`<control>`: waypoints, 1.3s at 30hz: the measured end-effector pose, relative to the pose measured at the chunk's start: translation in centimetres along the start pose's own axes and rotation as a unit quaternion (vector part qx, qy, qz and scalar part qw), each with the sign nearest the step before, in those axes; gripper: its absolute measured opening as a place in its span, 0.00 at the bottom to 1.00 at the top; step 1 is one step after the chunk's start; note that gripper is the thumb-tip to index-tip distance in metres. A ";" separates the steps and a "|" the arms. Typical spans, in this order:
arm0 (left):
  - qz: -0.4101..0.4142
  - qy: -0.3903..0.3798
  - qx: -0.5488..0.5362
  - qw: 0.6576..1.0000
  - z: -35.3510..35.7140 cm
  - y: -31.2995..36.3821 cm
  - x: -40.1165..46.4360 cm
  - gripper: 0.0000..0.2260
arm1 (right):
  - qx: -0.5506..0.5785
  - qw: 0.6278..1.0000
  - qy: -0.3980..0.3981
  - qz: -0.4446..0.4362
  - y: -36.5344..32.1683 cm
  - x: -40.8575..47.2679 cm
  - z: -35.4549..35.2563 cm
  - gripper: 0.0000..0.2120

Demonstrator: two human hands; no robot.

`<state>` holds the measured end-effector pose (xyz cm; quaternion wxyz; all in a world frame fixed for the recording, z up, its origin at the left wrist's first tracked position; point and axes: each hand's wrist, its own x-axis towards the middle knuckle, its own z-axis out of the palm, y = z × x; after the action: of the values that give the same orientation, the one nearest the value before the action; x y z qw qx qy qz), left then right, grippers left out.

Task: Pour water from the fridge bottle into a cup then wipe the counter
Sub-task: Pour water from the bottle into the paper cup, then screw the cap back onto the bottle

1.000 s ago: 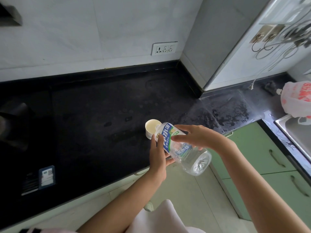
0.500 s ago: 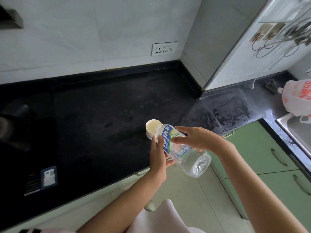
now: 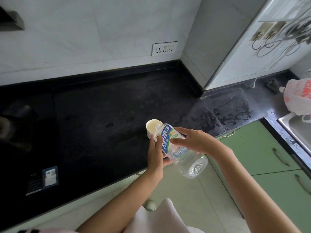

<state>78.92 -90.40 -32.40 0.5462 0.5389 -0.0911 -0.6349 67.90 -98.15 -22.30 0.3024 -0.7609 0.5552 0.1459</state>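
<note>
Both hands on clear bottle (image 3: pixel 180 152): right hand (image 3: pixel 193 141) curled over top, left hand (image 3: pixel 156 154) cupping beneath. Tipped steeply, neck over white cup (image 3: pixel 152 129) on black counter (image 3: pixel 94 125), blue-white label, little water left.

Head view looks steeply down, close over the counter (image 3: pixel 101 132).

The bottle (image 3: pixel 180 150) hid the cup's (image 3: pixel 152 127) 4 o'clock rim; at 3 o'clock, the frame cut off the plastic bag (image 3: pixel 297 96).
</note>
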 end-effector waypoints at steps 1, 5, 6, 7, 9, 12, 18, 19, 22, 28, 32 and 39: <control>0.003 -0.002 0.006 1.000 -0.1 0.1 0.1 0.17 | 0.001 1.000 0.001 -0.009 0.0 -0.1 0.1 0.27; 0.018 -0.005 0.028 0.999 -0.6 0.6 0.2 0.18 | 0.043 0.998 0.009 -0.035 0.4 -0.5 0.8 0.26; 0.024 -0.008 0.039 0.999 -0.8 0.6 0.1 0.18 | 0.060 0.997 0.011 -0.041 0.6 -0.6 1.1 0.26; 0.031 -0.011 0.052 0.998 -1.0 0.7 0.0 0.17 | 0.075 0.996 0.009 -0.045 0.9 -0.6 1.6 0.27; 0.046 -0.015 0.084 0.995 -1.5 0.8 -0.3 0.15 | 0.102 0.993 0.009 -0.051 1.6 -0.5 2.9 0.30; 0.061 -0.011 0.118 0.991 -2.6 0.6 -0.6 0.19 | 0.162 0.984 0.026 -0.065 2.8 -0.4 5.9 0.29; 0.123 0.002 0.176 0.977 -5.3 0.6 -0.3 0.27 | 0.278 0.953 0.059 -0.102 2.6 0.2 10.0 0.30; 0.136 -0.001 0.182 0.974 -5.8 1.0 -0.3 0.28 | 0.292 0.948 0.061 -0.113 2.3 0.4 10.2 0.33; 0.177 -0.011 0.186 0.966 -7.0 2.7 -0.8 0.31 | 0.297 0.941 0.060 -0.151 1.0 1.5 10.4 0.40; 0.250 -0.009 0.236 0.939 -10.3 5.4 -1.2 0.32 | 0.282 0.934 0.088 -0.200 -2.5 4.2 11.0 0.44; 0.295 0.011 0.289 0.911 -11.6 6.0 -0.9 0.33 | 0.282 0.927 0.121 -0.214 -3.9 5.5 11.8 0.44; 0.329 0.012 0.359 0.873 -11.9 5.2 -0.3 0.36 | 0.276 0.922 0.149 -0.225 -3.8 6.3 13.2 0.42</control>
<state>91.32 -86.54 -33.31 0.4933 0.6444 -0.4785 -0.3353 75.10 -93.90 -34.91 0.4396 -0.7649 0.4262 -0.2000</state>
